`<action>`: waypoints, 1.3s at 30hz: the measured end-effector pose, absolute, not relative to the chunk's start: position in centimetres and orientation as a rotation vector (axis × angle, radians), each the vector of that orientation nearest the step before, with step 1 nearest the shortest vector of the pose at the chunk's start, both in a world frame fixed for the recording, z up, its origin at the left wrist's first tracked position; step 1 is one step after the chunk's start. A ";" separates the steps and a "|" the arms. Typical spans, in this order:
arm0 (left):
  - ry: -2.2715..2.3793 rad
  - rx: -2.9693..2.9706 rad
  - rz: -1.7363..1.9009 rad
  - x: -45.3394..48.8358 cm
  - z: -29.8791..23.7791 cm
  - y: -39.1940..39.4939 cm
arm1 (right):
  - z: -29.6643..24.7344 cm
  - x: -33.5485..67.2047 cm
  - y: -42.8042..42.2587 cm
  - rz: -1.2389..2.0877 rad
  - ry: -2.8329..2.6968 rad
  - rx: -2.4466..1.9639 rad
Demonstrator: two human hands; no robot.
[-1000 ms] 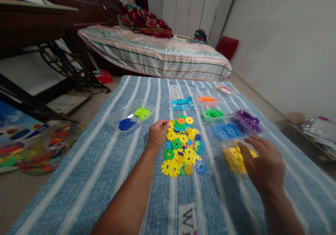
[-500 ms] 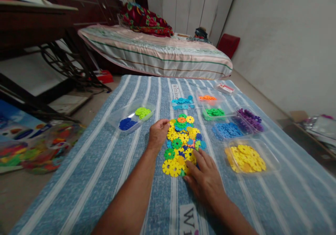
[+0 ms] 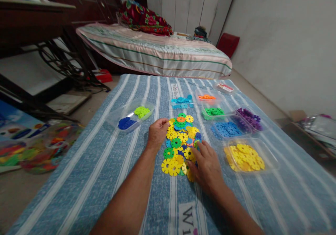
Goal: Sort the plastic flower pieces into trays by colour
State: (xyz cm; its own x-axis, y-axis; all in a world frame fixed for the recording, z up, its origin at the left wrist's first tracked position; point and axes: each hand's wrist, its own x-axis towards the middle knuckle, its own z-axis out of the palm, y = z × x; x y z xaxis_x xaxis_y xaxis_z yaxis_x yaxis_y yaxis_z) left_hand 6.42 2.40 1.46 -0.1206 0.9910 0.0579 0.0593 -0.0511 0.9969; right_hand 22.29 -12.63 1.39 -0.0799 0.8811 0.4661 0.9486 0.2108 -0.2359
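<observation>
Left hand (image 3: 156, 135): fingertips drawn together at pile's left edge; cannot tell if they pinch a disc
Right hand (image 3: 210, 165): fingers curved over pile's near right side; grip on any disc unclear
Disc pile (image 3: 183, 139): mixed colours, on striped cloth (image 3: 105, 182), between both hands
Clear tub (image 3: 271, 158): yellow discs (image 3: 245, 157) inside

A: Mid-cloth (image 3: 91, 179), we've got the disc pile (image 3: 176, 143), our left hand (image 3: 156, 133) at its left edge towards the back, our right hand (image 3: 208, 163) over its near right side!
B: And left of that, we see one tray (image 3: 119, 112) with two heaps (image 3: 142, 112) inside!
A: Over right, we find the nearest tray (image 3: 270, 157) holding discs (image 3: 245, 158), more trays (image 3: 229, 112) behind it, a small box (image 3: 225, 87) by the far right corner!
B: Beyond the cloth, we spot the bed (image 3: 157, 55), a blanket (image 3: 147, 20) on top!
</observation>
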 end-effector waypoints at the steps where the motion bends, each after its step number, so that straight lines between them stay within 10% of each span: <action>1: 1.315 1.231 1.313 6.4 1.5 2.4 | 1.3 22.2 -12.4 -0.171 -1.981 -1.706; 26: 1.322 1.232 1.325 6.5 1.1 2.7 | 6.5 32.3 -14.3 -0.844 -1.583 -1.676; 39: 1.324 1.219 1.311 6.5 1.4 2.5 | 1.7 25.6 -15.9 -0.164 -1.998 -1.683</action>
